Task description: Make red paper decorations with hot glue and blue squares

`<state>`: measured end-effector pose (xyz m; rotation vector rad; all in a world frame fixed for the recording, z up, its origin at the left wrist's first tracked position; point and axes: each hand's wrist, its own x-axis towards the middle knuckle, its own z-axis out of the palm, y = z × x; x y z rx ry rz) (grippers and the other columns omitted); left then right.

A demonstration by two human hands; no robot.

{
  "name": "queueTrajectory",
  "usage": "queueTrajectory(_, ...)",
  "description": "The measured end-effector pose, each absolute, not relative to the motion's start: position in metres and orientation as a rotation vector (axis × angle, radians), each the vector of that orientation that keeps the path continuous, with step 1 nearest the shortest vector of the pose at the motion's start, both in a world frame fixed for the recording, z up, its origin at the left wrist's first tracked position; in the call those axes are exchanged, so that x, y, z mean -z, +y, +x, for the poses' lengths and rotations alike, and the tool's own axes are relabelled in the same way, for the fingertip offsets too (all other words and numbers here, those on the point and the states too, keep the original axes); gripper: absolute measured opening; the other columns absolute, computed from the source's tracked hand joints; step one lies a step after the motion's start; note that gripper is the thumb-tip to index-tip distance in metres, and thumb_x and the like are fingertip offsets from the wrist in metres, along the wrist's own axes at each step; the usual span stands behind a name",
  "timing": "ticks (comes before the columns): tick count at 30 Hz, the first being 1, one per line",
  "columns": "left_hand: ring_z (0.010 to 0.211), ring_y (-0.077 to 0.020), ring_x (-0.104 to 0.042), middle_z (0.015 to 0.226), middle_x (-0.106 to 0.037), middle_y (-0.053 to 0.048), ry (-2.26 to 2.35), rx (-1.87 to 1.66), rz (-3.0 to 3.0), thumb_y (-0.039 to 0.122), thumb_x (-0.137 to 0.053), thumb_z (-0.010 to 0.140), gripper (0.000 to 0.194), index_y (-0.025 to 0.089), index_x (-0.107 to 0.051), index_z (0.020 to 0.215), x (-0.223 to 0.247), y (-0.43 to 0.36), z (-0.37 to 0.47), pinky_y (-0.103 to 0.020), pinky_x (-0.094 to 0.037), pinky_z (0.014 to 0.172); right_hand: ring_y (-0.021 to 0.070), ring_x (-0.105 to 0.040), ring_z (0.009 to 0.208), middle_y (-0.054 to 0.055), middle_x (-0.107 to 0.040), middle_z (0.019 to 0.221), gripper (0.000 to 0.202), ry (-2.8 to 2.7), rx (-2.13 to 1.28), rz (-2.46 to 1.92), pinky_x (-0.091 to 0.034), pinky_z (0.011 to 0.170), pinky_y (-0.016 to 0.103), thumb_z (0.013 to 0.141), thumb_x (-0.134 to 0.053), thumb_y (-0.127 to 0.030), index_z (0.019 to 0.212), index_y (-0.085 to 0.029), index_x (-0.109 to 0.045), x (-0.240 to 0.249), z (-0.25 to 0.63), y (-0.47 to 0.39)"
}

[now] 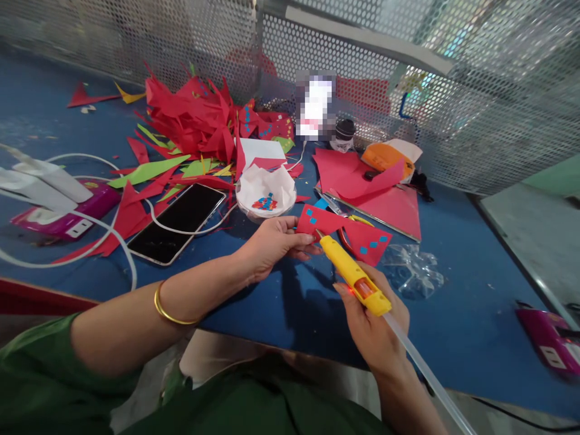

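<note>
My left hand point(278, 243) pinches the left end of a red paper piece point(327, 220) dotted with small blue squares. In my right hand point(378, 314) is a yellow glue gun point(347, 266), its nozzle at the red paper near my left fingertips. A clear glue stick point(426, 365) runs out of the gun's rear end. Another red paper piece with blue squares point(368, 243) lies just right of the nozzle. Behind them are scissors point(334, 205), partly covered. A bowl point(265, 208) lined with white paper holds small blue and red bits beyond my left hand.
A phone point(177, 223) with white cables lies at left beside a purple power strip point(67, 211). Red and green paper scraps point(194, 118) are heaped behind. At right are red sheets point(385, 208), crumpled clear plastic point(417, 272) and another purple power strip point(548, 338). Perforated metal panels point(362, 66) border the table's back.
</note>
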<state>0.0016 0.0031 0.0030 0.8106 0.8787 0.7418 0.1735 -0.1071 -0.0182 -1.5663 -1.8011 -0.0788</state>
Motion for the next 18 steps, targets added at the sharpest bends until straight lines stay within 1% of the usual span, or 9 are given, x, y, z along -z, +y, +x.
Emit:
queueTrajectory(3,0.069,-0.0137,-0.073,0.087,-0.077,-0.006,0.879,-0.742,0.813,0.003,-0.066,0.082,0.015,0.013,-0.071,0.092,-0.0023,0.0028,0.0018,-0.020,-0.053,0.057,0.0171,-0.073,0.072,0.004,-0.075,0.090,0.021,-1.784,0.066,-1.573,-0.053,0.061,0.024,0.095,-0.058,-0.040,0.106,-0.022,-0.060,0.0187,0.1731,-0.1073)
queueTrajectory(7,0.067,-0.0123,-0.072,0.084,-0.077,-0.006,0.891,-0.743,0.800,0.001,-0.065,0.082,0.014,0.012,-0.070,0.090,-0.0031,0.0026,0.0024,-0.019,-0.053,0.057,0.0176,-0.072,0.070,0.004,-0.075,0.087,0.024,-1.766,0.047,-1.590,-0.053,0.059,0.025,0.095,-0.058,-0.043,0.105,-0.021,-0.061,0.0173,0.1718,-0.1068)
queueTrajectory(12,0.067,-0.0125,-0.072,0.083,-0.077,-0.005,0.900,-0.749,0.800,0.002,-0.067,0.081,0.014,0.013,-0.071,0.090,-0.0042,0.0024,0.0027,-0.018,-0.053,0.057,0.0187,-0.073,0.072,0.004,-0.075,0.087,0.024,-1.744,0.013,-1.608,-0.054,0.060,0.026,0.095,-0.057,-0.043,0.104,-0.022,-0.062,0.0154,0.1703,-0.1063)
queueTrajectory(18,0.070,-0.0141,-0.073,0.085,-0.077,-0.006,0.911,-0.761,0.835,0.003,-0.067,0.081,0.016,0.013,-0.071,0.092,-0.0017,0.0029,0.0025,-0.022,-0.055,0.061,0.0189,-0.073,0.071,0.005,-0.075,0.090,0.027,-1.741,0.027,-1.614,-0.053,0.059,0.026,0.095,-0.057,-0.044,0.108,-0.021,-0.062,0.0171,0.1708,-0.1065)
